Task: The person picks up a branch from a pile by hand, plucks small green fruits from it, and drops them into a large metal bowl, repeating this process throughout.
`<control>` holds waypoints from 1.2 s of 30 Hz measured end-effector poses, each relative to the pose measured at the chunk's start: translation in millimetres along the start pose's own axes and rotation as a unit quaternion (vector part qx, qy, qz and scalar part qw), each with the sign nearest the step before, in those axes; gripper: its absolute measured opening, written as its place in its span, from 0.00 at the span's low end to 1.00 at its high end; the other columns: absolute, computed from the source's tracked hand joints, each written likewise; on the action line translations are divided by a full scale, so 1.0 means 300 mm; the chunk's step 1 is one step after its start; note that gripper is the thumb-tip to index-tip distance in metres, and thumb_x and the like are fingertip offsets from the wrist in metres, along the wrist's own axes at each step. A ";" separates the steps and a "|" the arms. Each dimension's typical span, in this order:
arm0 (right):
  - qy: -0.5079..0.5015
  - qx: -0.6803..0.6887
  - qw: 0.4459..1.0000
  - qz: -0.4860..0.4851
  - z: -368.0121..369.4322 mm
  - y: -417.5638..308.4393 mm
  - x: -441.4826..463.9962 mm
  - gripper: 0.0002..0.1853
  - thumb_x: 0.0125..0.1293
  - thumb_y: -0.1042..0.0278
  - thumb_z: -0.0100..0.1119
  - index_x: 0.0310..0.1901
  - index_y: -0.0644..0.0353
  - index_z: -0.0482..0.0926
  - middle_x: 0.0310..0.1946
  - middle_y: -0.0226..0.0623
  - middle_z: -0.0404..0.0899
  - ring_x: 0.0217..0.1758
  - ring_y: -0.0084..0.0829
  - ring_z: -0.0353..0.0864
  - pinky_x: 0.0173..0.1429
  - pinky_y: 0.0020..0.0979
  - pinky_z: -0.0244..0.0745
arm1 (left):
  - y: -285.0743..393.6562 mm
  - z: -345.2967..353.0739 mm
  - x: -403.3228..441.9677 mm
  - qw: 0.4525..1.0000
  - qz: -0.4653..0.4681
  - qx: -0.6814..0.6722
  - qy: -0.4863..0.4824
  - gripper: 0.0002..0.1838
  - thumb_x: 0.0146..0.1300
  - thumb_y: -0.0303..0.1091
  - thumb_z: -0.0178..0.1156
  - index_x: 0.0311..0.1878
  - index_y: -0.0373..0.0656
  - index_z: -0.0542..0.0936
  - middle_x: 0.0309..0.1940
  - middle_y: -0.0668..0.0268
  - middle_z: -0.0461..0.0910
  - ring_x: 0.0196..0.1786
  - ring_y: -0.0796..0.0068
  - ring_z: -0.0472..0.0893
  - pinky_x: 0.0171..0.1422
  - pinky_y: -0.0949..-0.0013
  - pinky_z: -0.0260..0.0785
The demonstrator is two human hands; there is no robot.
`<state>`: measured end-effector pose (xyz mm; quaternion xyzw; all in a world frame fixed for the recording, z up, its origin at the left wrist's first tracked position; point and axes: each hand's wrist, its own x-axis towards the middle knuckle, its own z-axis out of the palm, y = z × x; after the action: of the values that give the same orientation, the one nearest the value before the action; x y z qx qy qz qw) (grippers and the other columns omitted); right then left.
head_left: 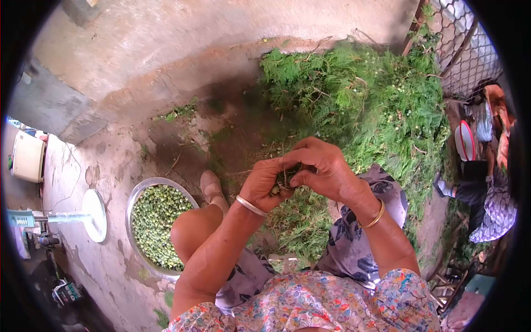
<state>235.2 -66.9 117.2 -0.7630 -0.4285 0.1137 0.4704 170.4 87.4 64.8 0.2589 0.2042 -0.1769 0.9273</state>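
My left hand [265, 185], with a silver bangle at its wrist, is closed around a small twig [285, 176] with dark greenery and small round green pieces on it. My right hand [321, 169], with a gold bangle at its wrist, meets it at the fingertips, thumb and fingers pinched at the same twig. Both hands are held above my lap, between my knees. Which fingers bear on the twig is partly hidden. Below them, cut green sprigs [301, 221] lie on the ground.
A metal basin [133, 232] of small green pods stands by my left knee. Feathery green branches [354, 88] are heaped along the wall [182, 33]. A fan [95, 216] stands at the left. Another person [487, 205] sits at the far right near a red-rimmed basin [465, 140].
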 end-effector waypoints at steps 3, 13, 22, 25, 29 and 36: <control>0.008 -0.025 0.999 -0.025 0.001 0.031 -0.022 0.19 0.45 0.84 0.68 0.40 0.55 0.82 0.39 0.37 0.77 0.36 0.28 0.81 0.37 0.25 0.76 | -0.025 0.017 0.009 1.000 -0.024 0.015 -0.006 0.08 0.63 0.33 0.57 0.40 0.40 0.77 0.33 0.67 0.79 0.28 0.80 0.78 0.20 0.81 0.66; 0.154 0.254 0.936 0.189 -0.075 0.044 -0.008 0.01 0.58 0.82 0.58 0.30 0.66 0.77 0.22 0.28 0.76 0.21 0.16 0.72 0.23 0.21 0.70 | -0.050 0.076 0.045 0.997 -0.031 -0.014 -0.066 0.14 0.64 0.39 0.53 0.45 0.38 0.74 0.34 0.60 0.77 0.31 0.73 0.77 0.16 0.80 0.63; 0.209 0.475 0.826 0.220 -0.142 0.065 -0.026 0.06 0.60 0.74 0.62 0.37 0.65 0.76 0.24 0.30 0.76 0.22 0.20 0.73 0.26 0.22 0.73 | -0.036 0.048 0.043 0.995 -0.014 -0.028 -0.090 0.14 0.64 0.37 0.53 0.46 0.37 0.74 0.38 0.56 0.78 0.34 0.70 0.77 0.17 0.80 0.65; 0.081 0.384 0.905 0.167 -0.195 0.056 -0.063 0.09 0.58 0.69 0.65 0.33 0.66 0.79 0.24 0.32 0.79 0.27 0.24 0.77 0.30 0.27 0.75 | -0.023 0.043 0.044 0.998 -0.001 -0.048 -0.051 0.13 0.64 0.36 0.53 0.46 0.37 0.74 0.38 0.55 0.78 0.34 0.69 0.77 0.18 0.79 0.66; -0.115 0.071 0.977 0.163 -0.215 0.072 -0.098 0.11 0.51 0.75 0.66 0.39 0.64 0.84 0.32 0.40 0.84 0.37 0.27 0.83 0.43 0.26 0.77 | 0.004 0.052 0.039 0.998 0.021 -0.056 0.004 0.12 0.65 0.36 0.52 0.44 0.37 0.75 0.39 0.55 0.78 0.35 0.67 0.76 0.18 0.77 0.65; 0.100 0.109 0.987 0.062 -0.132 0.060 -0.088 0.13 0.49 0.77 0.65 0.40 0.65 0.82 0.35 0.41 0.83 0.37 0.29 0.82 0.40 0.30 0.77 | -0.027 0.067 0.051 0.999 -0.029 -0.039 0.005 0.11 0.65 0.36 0.51 0.44 0.39 0.75 0.34 0.61 0.78 0.34 0.69 0.75 0.17 0.77 0.63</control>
<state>251.9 -115.1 117.4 -0.7398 -0.3164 0.1112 0.5833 185.7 66.4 70.0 0.2175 0.2231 -0.1941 0.9302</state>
